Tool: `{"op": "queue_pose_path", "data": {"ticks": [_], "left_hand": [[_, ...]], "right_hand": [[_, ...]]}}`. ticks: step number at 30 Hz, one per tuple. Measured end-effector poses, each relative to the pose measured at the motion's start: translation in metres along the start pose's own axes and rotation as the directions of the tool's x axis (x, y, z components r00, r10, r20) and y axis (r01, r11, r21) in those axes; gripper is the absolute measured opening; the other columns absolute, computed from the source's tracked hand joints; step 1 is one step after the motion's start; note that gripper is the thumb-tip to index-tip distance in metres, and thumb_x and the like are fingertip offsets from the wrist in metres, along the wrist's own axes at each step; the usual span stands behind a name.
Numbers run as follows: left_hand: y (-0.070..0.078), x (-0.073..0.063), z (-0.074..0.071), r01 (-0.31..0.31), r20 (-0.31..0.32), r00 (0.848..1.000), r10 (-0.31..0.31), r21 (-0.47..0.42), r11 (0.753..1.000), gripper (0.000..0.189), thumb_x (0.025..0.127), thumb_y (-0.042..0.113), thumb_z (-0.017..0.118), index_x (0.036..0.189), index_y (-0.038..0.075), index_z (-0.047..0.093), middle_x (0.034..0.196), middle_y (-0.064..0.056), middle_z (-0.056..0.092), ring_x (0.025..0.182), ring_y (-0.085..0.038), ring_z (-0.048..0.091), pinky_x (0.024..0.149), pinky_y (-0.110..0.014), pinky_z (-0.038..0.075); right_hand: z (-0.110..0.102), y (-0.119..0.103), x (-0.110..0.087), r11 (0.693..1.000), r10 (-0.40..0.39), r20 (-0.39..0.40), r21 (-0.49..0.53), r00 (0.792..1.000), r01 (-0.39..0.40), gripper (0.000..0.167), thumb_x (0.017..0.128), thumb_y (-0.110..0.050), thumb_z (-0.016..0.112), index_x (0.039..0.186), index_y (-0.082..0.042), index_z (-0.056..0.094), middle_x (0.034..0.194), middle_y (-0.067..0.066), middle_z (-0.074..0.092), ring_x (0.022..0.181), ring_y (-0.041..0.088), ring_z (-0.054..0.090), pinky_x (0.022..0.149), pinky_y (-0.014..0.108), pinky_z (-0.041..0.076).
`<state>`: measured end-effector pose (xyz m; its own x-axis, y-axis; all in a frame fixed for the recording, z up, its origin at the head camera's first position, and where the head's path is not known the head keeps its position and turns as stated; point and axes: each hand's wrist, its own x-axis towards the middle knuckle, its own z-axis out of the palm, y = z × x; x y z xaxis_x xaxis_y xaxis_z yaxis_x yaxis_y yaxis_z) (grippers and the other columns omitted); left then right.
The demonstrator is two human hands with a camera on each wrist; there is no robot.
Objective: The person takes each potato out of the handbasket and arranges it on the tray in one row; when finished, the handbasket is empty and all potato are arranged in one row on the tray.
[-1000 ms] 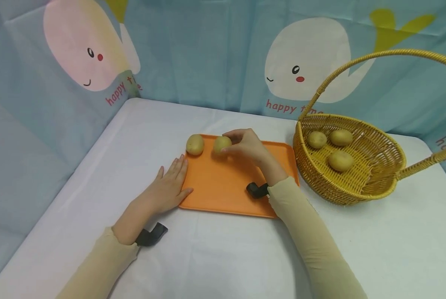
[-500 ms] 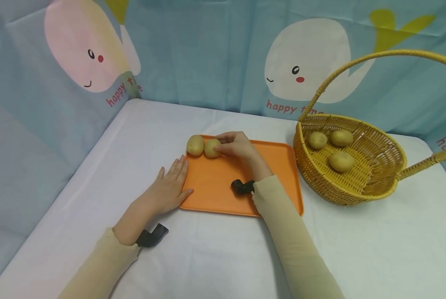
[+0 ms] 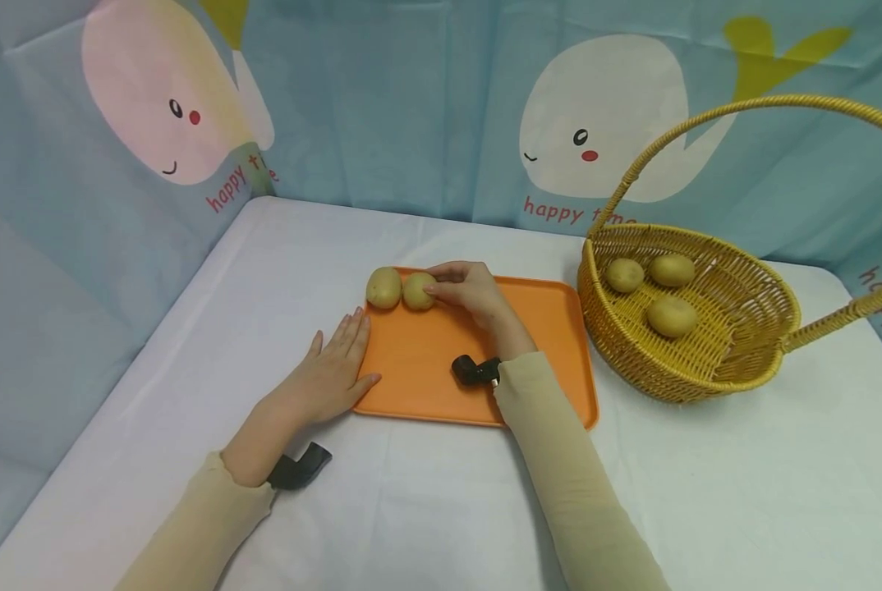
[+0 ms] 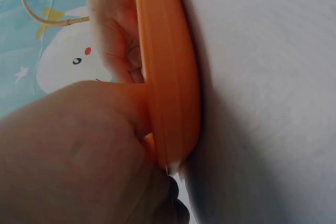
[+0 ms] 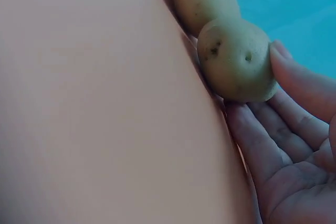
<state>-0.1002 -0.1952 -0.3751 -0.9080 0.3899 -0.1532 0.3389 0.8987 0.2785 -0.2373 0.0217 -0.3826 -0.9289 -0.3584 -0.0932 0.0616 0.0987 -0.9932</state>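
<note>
we see that the right hand (image 3: 470, 295) has moved left over the last second, bringing the held potato (image 3: 418, 292) from a clear gap to right beside the corner potato (image 3: 384, 288). half a second ago the two were already this close. the right thumb and fingers pinch the held potato, which sits near the far left corner of the orange tray (image 3: 411, 369); in the right wrist view we find it against the tray's surface. the left hand (image 3: 323, 377) has stayed put, its fingers straight along the tray's left edge, thumb over the rim. the basket potatoes (image 3: 672, 317), three of them, lie as before inside the wicker basket (image 3: 618, 349), right of the tray.

beneath everything we see a white cloth (image 3: 411, 501), softly creased. behind it hangs a pale blue curtain (image 3: 382, 107) printed with whales (image 3: 611, 107) and red "happy time" lettering. we note beige sleeves (image 3: 182, 525) and a black device (image 3: 299, 466) at each wrist.
</note>
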Motion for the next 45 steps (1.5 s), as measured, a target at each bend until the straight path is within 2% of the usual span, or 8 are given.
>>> {"op": "queue_pose_path", "data": {"ticks": [5,10,23,28,35,38,42,45], "left_hand": [[0.001,0.000,-0.003,0.000,0.004,1.000,0.000,0.007,1.000,0.077,0.098,0.032,0.048,0.147,-0.010,0.006,0.154,-0.025,0.000,0.142,-0.039,0.003,0.107,-0.064,0.009],[0.001,0.000,-0.005,0.003,0.004,1.000,-0.003,-0.001,1.000,0.077,0.098,0.032,0.048,0.147,-0.010,0.005,0.154,-0.025,0.000,0.142,-0.039,0.003,0.107,-0.064,0.008],[0.002,0.000,-0.003,0.005,0.005,1.000,-0.005,-0.020,1.000,0.077,0.098,0.032,0.047,0.147,-0.010,0.005,0.154,-0.025,-0.001,0.142,-0.039,0.002,0.107,-0.064,0.007],[0.002,0.001,-0.003,-0.001,0.001,1.000,0.002,-0.023,1.000,0.077,0.098,0.033,0.047,0.147,-0.009,0.005,0.154,-0.025,0.000,0.142,-0.039,0.002,0.107,-0.064,0.007],[0.003,0.002,0.000,-0.004,0.002,1.000,0.004,-0.021,1.000,0.078,0.098,0.033,0.048,0.147,-0.009,0.005,0.154,-0.024,-0.001,0.142,-0.039,0.002,0.107,-0.064,0.007],[0.004,0.002,0.000,-0.012,-0.003,1.000,0.012,-0.023,1.000,0.077,0.098,0.032,0.048,0.146,-0.010,0.006,0.154,-0.025,0.001,0.141,-0.040,0.003,0.107,-0.064,0.007],[0.004,0.001,0.000,-0.003,0.001,1.000,0.003,-0.023,1.000,0.077,0.098,0.032,0.048,0.147,-0.010,0.006,0.154,-0.026,0.001,0.141,-0.040,0.003,0.107,-0.064,0.007],[0.002,0.000,0.000,0.008,0.002,1.000,-0.008,-0.019,1.000,0.078,0.098,0.032,0.048,0.147,-0.010,0.006,0.154,-0.026,0.000,0.141,-0.040,0.003,0.107,-0.064,0.007]], "right_hand": [[0.002,-0.002,-0.001,0.998,-0.042,-0.008,-0.043,0.999,0.041,0.031,0.084,-0.001,0.069,0.114,0.007,0.064,0.109,0.019,0.066,0.088,0.015,0.063,0.079,0.025,0.052],[0.004,-0.001,0.001,0.998,-0.062,-0.032,-0.027,0.998,0.061,0.032,0.086,-0.001,0.067,0.116,0.007,0.063,0.114,0.021,0.064,0.098,0.021,0.062,0.083,0.026,0.051],[0.001,-0.004,-0.003,1.000,-0.004,-0.029,-0.003,1.000,0.004,0.037,0.086,-0.006,0.068,0.121,0.003,0.061,0.117,0.018,0.063,0.102,0.023,0.061,0.087,0.028,0.050],[-0.001,-0.004,-0.004,1.000,-0.014,-0.048,0.002,0.999,0.014,0.037,0.085,-0.003,0.068,0.120,0.006,0.060,0.117,0.020,0.062,0.104,0.025,0.060,0.087,0.028,0.050],[-0.007,-0.005,-0.007,0.990,0.020,-0.087,0.143,0.996,-0.007,0.040,0.086,0.001,0.066,0.123,0.010,0.056,0.121,0.024,0.060,0.105,0.027,0.062,0.088,0.033,0.050],[-0.012,-0.009,-0.009,0.986,0.034,-0.108,0.166,0.994,-0.015,0.040,0.086,0.002,0.065,0.124,0.010,0.055,0.122,0.025,0.058,0.104,0.029,0.062,0.089,0.035,0.050],[-0.020,-0.022,-0.014,0.995,-0.004,-0.121,0.097,0.993,0.016,0.039,0.086,0.001,0.065,0.123,0.011,0.056,0.121,0.024,0.059,0.103,0.028,0.063,0.090,0.035,0.049],[-0.025,-0.038,-0.022,0.997,-0.066,-0.112,0.031,0.992,0.070,0.038,0.087,-0.001,0.065,0.122,0.010,0.057,0.120,0.024,0.060,0.104,0.026,0.063,0.090,0.033,0.049]]}}
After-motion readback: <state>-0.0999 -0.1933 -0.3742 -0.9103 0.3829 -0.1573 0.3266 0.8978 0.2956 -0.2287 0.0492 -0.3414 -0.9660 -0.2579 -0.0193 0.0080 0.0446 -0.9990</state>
